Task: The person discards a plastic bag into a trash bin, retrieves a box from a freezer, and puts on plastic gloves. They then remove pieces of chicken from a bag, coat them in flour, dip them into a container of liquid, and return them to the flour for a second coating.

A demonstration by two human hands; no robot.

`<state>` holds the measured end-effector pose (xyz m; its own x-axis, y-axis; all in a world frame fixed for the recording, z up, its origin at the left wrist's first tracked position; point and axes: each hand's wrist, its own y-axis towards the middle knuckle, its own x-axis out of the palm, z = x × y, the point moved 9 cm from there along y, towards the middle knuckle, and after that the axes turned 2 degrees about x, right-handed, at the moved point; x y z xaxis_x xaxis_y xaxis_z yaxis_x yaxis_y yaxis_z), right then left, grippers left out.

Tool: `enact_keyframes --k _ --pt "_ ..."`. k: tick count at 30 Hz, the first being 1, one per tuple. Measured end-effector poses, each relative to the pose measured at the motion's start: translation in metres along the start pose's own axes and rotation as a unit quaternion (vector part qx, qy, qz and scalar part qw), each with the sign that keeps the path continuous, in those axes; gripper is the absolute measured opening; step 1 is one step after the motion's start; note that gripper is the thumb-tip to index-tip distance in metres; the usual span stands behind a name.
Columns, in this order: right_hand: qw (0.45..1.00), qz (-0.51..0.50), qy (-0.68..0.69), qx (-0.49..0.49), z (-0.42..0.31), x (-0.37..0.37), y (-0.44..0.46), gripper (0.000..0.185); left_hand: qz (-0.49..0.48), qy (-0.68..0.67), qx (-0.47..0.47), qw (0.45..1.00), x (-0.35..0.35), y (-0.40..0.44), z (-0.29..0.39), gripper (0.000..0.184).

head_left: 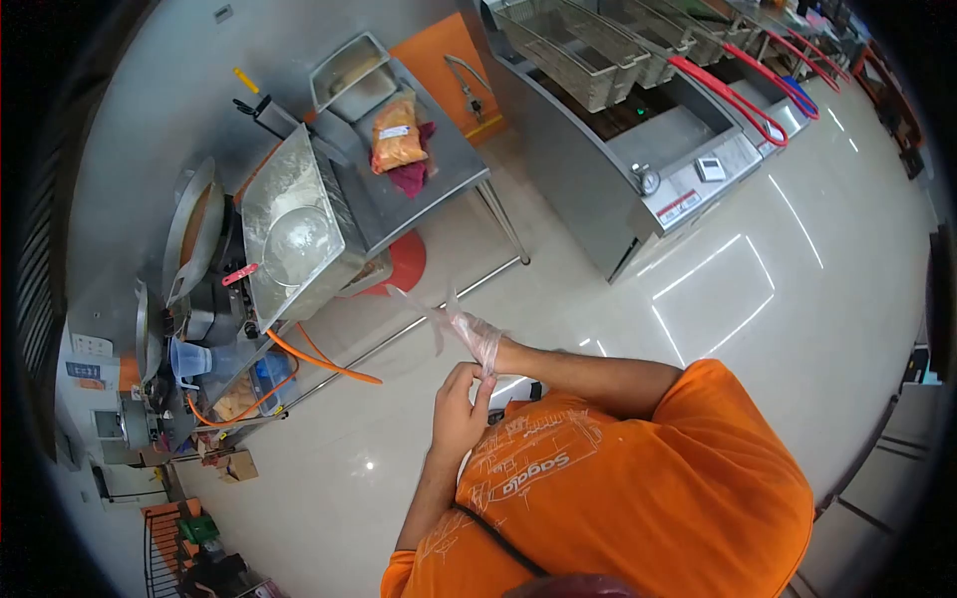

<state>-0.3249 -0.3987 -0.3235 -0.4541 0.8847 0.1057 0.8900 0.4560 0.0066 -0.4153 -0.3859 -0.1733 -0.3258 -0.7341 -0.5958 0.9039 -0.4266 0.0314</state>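
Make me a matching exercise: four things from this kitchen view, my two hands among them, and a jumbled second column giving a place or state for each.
Things
1. Bagged food
2. Round red-handled utensil
3. Right hand
4. Left hand

Places and states
A. Inside a clear plastic glove
B. On a dark red cloth
C. Bare, with its fingers at the other hand's wrist
D. In the metal tray of white powder

Right pairs: 1-B, 2-D, 3-A, 4-C
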Motion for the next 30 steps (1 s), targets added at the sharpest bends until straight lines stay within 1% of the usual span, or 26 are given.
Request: enact_keyframes --k 1,2,3,4,5,7,8,9,10,11,13,14,16,17,19,20,23,25,26,28,29,30 --pt "0.999 0.007 -0.008 -0.042 0.016 0.003 0.003 0.073 -0.004 -0.001 -0.004 1.000 0.001 -0.001 -0.002 0.010" --pt "0.968 0.021 0.240 0.065 -0.003 0.000 -0.009 0.082 0.065 0.026 0.039 0.997 -0.013 -0.004 0.001 0.014" --pt "0.866 0.028 0.468 0.174 -0.048 0.006 -0.027 0.091 0.139 0.055 0.076 0.986 -0.027 -0.012 0.002 0.018" --pt "0.888 -0.009 0.432 0.159 -0.079 0.007 -0.041 0.098 0.200 -0.013 0.017 0.980 -0.038 -0.019 -0.027 0.024" --pt "0.904 -0.055 0.398 0.146 -0.098 0.008 -0.059 0.105 0.268 -0.077 -0.045 0.959 -0.049 -0.032 -0.055 0.031" --pt "0.844 -0.127 0.502 0.135 -0.127 0.013 -0.076 0.097 0.282 -0.102 -0.082 0.951 -0.067 -0.037 -0.064 0.041" --pt "0.843 -0.151 0.495 0.146 -0.136 0.019 -0.084 0.097 0.307 -0.098 -0.089 0.943 -0.078 -0.043 -0.057 0.041" --pt "0.835 -0.137 0.512 0.149 -0.142 0.020 -0.091 0.095 0.263 -0.294 -0.153 0.906 -0.064 -0.046 -0.062 0.039" --pt "0.829 -0.119 0.526 0.148 -0.148 0.021 -0.096 0.094 0.202 -0.481 -0.199 0.829 -0.044 -0.049 -0.061 0.037" --pt "0.832 -0.130 0.518 0.153 -0.153 0.029 -0.104 0.094 0.215 -0.484 -0.192 0.826 -0.046 -0.056 -0.061 0.037" --pt "0.808 -0.111 0.563 0.137 -0.163 0.039 -0.121 0.090 0.130 -0.431 -0.144 0.881 -0.038 -0.066 -0.046 0.027" --pt "0.809 -0.116 0.559 0.143 -0.168 0.043 -0.128 0.090 0.138 -0.434 -0.143 0.879 -0.037 -0.073 -0.042 0.027" --pt "0.820 -0.103 0.540 0.158 -0.166 0.061 -0.147 0.090 0.181 -0.400 -0.157 0.885 -0.040 -0.105 -0.042 0.017" --pt "0.820 -0.110 0.536 0.168 -0.157 0.071 -0.159 0.090 0.192 -0.404 -0.159 0.880 -0.037 -0.126 -0.044 0.017" --pt "0.809 -0.169 0.541 0.155 -0.145 0.095 -0.181 0.089 0.216 -0.393 -0.179 0.876 -0.030 -0.170 -0.052 0.016" --pt "0.808 -0.175 0.536 0.171 -0.141 0.110 -0.194 0.089 0.229 -0.400 -0.185 0.868 -0.025 -0.192 -0.054 0.016" --pt "0.810 -0.172 0.516 0.217 -0.122 0.146 -0.232 0.089 0.263 -0.411 -0.209 0.848 -0.006 -0.255 -0.061 0.017" --pt "0.807 -0.123 0.513 0.266 -0.102 0.164 -0.256 0.086 0.298 -0.425 -0.234 0.823 0.003 -0.297 -0.066 0.021" --pt "0.803 -0.127 0.509 0.281 -0.098 0.173 -0.270 0.086 0.306 -0.426 -0.241 0.817 0.008 -0.314 -0.065 0.023" --pt "0.845 -0.146 0.469 0.210 -0.105 0.178 -0.280 0.082 0.333 -0.446 -0.249 0.793 0.019 -0.343 -0.067 0.024" --pt "0.844 -0.152 0.467 0.213 -0.106 0.186 -0.286 0.082 0.350 -0.460 -0.247 0.777 0.018 -0.356 -0.067 0.025" --pt "0.847 -0.123 0.473 0.207 -0.105 0.186 -0.289 0.081 0.356 -0.460 -0.244 0.776 0.017 -0.364 -0.065 0.025"
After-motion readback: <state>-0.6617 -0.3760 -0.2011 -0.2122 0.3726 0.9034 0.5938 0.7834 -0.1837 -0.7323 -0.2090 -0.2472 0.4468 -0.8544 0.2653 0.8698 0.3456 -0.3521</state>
